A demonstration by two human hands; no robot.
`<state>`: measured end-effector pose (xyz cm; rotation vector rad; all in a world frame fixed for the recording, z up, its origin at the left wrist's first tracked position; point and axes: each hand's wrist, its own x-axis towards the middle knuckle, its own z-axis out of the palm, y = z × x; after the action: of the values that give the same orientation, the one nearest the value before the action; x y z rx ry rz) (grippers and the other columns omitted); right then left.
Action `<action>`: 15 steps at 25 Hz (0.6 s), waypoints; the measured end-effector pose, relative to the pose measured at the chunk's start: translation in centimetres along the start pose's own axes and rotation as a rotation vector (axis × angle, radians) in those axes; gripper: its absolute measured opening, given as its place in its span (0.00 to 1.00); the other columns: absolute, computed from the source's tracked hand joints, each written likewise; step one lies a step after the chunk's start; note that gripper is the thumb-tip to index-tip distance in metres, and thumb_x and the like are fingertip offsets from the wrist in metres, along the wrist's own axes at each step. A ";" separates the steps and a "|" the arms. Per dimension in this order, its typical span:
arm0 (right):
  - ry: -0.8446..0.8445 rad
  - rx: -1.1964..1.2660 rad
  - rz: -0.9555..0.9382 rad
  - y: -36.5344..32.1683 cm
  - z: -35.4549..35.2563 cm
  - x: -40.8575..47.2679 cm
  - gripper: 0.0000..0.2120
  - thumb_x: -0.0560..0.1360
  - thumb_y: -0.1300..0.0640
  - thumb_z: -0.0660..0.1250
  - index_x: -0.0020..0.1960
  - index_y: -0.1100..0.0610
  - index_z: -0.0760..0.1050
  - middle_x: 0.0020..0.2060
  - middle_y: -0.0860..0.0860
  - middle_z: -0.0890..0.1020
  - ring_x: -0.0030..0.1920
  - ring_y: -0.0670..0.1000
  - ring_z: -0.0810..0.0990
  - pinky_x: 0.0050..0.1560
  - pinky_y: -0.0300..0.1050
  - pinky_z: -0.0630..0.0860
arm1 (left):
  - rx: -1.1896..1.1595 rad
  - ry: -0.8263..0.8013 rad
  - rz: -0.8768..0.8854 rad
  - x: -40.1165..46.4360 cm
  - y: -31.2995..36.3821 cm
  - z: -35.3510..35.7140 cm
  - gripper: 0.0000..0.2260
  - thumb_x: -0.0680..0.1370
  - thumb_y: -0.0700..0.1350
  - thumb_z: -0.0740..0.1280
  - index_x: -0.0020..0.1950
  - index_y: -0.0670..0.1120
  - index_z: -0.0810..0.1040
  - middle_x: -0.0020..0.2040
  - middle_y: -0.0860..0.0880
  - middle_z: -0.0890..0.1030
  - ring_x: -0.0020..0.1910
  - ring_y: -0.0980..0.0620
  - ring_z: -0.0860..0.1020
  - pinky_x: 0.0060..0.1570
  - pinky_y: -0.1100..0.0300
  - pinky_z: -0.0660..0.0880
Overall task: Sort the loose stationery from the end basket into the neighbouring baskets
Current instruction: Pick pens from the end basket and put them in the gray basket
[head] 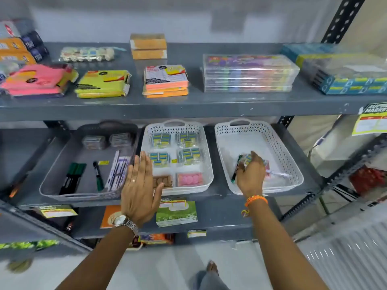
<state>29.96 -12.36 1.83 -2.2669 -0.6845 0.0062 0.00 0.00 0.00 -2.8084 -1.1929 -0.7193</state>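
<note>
Three baskets stand side by side on the middle shelf. The white end basket point(289, 155) on the right holds a green marker point(236, 170), a clear eraser packet point(247, 159) and a pen pack point(276, 173). My right hand point(251, 174) is inside it, fingers closing on the eraser packet beside the marker. The middle white basket point(206, 155) holds several eraser packets in rows. The grey basket point(52, 176) on the left holds markers and pen packs. My left hand point(139, 185) hovers flat and open over the gap between the grey and middle baskets, holding nothing.
The upper shelf point(188, 105) carries sticky-note packs, pen cases and boxes. Its front edge overhangs the baskets. A dark slotted upright point(343, 17) stands at the right. Below the baskets lie a green card pack point(177, 212) and price labels. A foot shows on the floor.
</note>
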 end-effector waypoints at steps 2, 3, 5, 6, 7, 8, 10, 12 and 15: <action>-0.089 -0.124 0.029 0.2 0.9 1.3 0.16 0.73 0.62 0.68 0.59 0.67 0.75 0.55 0.66 0.81 0.57 0.65 0.79 0.57 0.52 0.75 | -0.017 -0.047 -0.032 -0.3 -0.3 0.8 0.35 0.82 0.57 0.51 0.82 0.38 0.46 0.84 0.42 0.46 0.83 0.44 0.46 0.81 0.45 0.50; -0.144 -0.178 0.068 0.5 1.5 2.0 0.15 0.73 0.58 0.70 0.56 0.67 0.77 0.53 0.66 0.82 0.55 0.65 0.81 0.55 0.51 0.76 | -0.021 -0.067 -0.045 -0.7 -0.4 1.5 0.35 0.82 0.57 0.50 0.82 0.38 0.47 0.84 0.41 0.47 0.83 0.44 0.47 0.81 0.46 0.49; -0.253 -0.242 0.131 0.7 2.5 2.8 0.16 0.73 0.53 0.71 0.53 0.66 0.79 0.51 0.65 0.84 0.53 0.64 0.83 0.54 0.51 0.78 | -0.046 -0.101 -0.054 -1.9 -0.7 2.9 0.33 0.82 0.56 0.51 0.82 0.38 0.51 0.83 0.42 0.51 0.83 0.44 0.50 0.81 0.47 0.50; -0.281 -0.274 0.135 0.9 3.0 3.3 0.16 0.73 0.53 0.71 0.52 0.65 0.79 0.50 0.64 0.84 0.52 0.63 0.83 0.53 0.51 0.78 | -0.073 -0.111 -0.054 -2.0 -0.8 3.6 0.32 0.82 0.55 0.51 0.82 0.39 0.55 0.83 0.42 0.54 0.82 0.44 0.53 0.80 0.48 0.52; -0.287 -0.299 0.132 1.1 3.3 3.9 0.14 0.72 0.55 0.72 0.51 0.65 0.80 0.49 0.63 0.85 0.52 0.63 0.84 0.52 0.51 0.79 | -0.098 -0.106 -0.057 -2.2 -1.0 4.0 0.30 0.82 0.54 0.52 0.81 0.39 0.59 0.82 0.42 0.58 0.81 0.43 0.57 0.79 0.47 0.54; -0.291 -0.326 0.132 1.1 3.5 4.4 0.13 0.72 0.57 0.71 0.51 0.65 0.80 0.49 0.63 0.85 0.51 0.63 0.84 0.51 0.50 0.80 | -0.113 -0.101 -0.056 -2.4 -1.1 4.3 0.27 0.82 0.52 0.53 0.79 0.40 0.65 0.80 0.42 0.63 0.79 0.42 0.61 0.78 0.47 0.57; -0.290 -0.392 0.090 1.5 4.1 5.3 0.12 0.71 0.60 0.70 0.52 0.65 0.79 0.49 0.63 0.85 0.51 0.63 0.84 0.49 0.50 0.81 | -0.150 -0.079 -0.066 -2.8 -1.2 5.1 0.23 0.83 0.52 0.52 0.71 0.40 0.74 0.73 0.41 0.73 0.73 0.38 0.70 0.74 0.43 0.64; -0.293 -0.472 0.040 1.5 4.6 5.5 0.14 0.71 0.63 0.69 0.56 0.64 0.79 0.50 0.62 0.85 0.51 0.64 0.84 0.49 0.53 0.82 | -0.153 -0.041 -0.090 -3.0 -1.2 5.6 0.24 0.84 0.52 0.49 0.60 0.38 0.80 0.62 0.39 0.79 0.63 0.34 0.76 0.67 0.41 0.69; -0.282 -0.564 -0.022 1.7 5.2 5.4 0.18 0.72 0.59 0.72 0.60 0.63 0.77 0.53 0.62 0.84 0.50 0.64 0.85 0.49 0.57 0.83 | -0.119 0.039 -0.088 -2.9 -1.1 6.0 0.19 0.83 0.46 0.53 0.48 0.37 0.80 0.51 0.38 0.82 0.51 0.32 0.79 0.65 0.40 0.69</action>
<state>34.38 -7.31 -1.95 -2.8311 -0.9510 0.1412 -0.08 -0.14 -6.75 -2.8361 -1.3168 -0.8746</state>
